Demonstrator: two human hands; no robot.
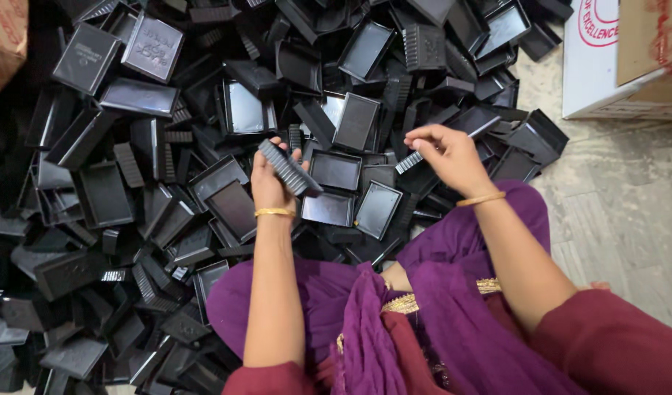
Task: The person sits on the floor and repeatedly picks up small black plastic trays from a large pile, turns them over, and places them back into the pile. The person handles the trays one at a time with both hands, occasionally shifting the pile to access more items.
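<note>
My left hand (272,183) grips a black ribbed plastic piece (289,168), held tilted above the heap. My right hand (447,153) is curled, its fingers pinching the edge of another black ribbed piece (409,162) that still touches the pile. Both wrists carry a gold bangle. Under and around both hands lies a big heap of black plastic tray-like parts (204,146), shallow rectangular shells and ribbed pieces lying every way up.
My lap, in purple cloth (438,307) and maroon sleeves, fills the bottom middle. A white cardboard box (614,58) stands at the top right on a pale stone floor (628,219). A brown box corner (3,36) sits at the top left.
</note>
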